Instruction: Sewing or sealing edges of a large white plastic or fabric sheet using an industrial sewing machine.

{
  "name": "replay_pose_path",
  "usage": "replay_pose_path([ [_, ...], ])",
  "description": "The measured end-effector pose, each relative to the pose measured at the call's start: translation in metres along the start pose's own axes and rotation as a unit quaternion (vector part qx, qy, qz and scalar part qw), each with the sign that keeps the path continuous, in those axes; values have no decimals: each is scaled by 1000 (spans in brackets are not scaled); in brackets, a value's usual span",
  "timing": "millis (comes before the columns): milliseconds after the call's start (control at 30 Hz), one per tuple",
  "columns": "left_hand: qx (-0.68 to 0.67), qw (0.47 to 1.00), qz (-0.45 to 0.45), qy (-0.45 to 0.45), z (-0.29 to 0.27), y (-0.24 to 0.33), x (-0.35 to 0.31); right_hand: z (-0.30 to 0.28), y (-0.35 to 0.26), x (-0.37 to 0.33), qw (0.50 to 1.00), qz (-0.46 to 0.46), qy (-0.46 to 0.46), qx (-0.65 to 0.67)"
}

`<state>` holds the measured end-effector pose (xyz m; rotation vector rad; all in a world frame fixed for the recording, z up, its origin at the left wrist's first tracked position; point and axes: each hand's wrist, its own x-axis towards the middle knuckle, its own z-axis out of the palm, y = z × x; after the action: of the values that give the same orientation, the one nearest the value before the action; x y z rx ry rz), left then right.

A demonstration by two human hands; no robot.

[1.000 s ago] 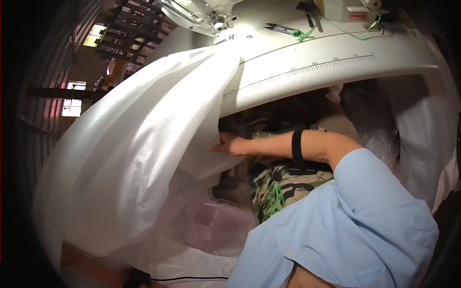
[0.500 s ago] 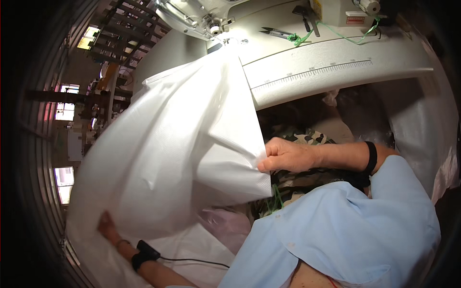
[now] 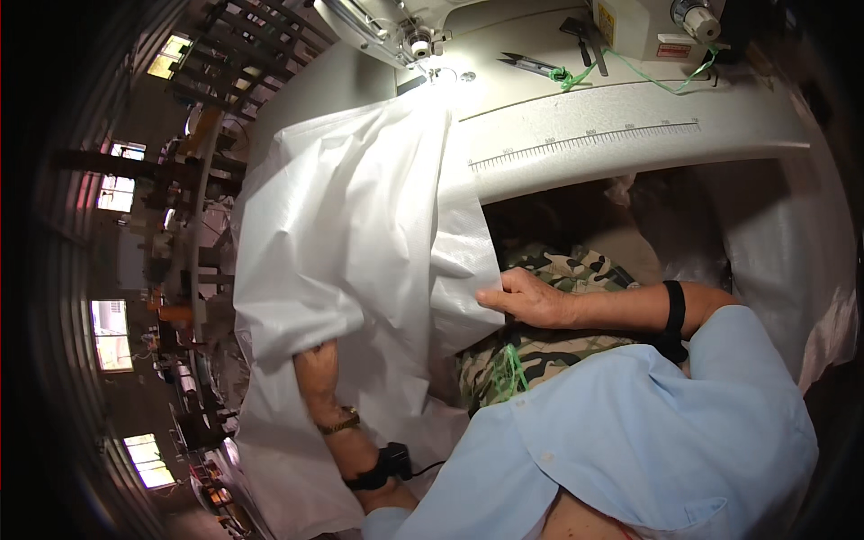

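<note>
A large white sheet, woven plastic by its look, hangs in folds from the sewing machine's lit needle area down over the table's front edge. My right hand pinches the sheet's right edge between thumb and fingers, a little above my lap. Lower left, my left hand reaches up into the sheet. A fold covers its fingers, so their grip is hidden; the back of the hand and the wrist with a bracelet or watch show.
The sewing machine head stands over a pale bed with a printed ruler scale. Thread snips tied with green cord and a dark small tool lie on the bed. Green threads rest on the camouflage cloth across my lap.
My left hand has moved right and upward, its fingers going behind a fold. The sheet's billowing left side has swung inward and bunched. My right hand still holds the edge, slightly higher.
</note>
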<state>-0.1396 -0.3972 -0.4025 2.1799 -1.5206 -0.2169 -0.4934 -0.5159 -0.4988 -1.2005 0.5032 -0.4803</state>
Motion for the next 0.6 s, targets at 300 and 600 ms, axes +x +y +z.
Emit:
replay_pose_path([
  [300, 219, 950, -210, 78, 10, -58, 77, -51, -59, -61, 999, -36, 13, -21],
  [600, 300, 953, -9, -53, 41, -4, 6, -86, -64, -55, 759, 55, 143, -633],
])
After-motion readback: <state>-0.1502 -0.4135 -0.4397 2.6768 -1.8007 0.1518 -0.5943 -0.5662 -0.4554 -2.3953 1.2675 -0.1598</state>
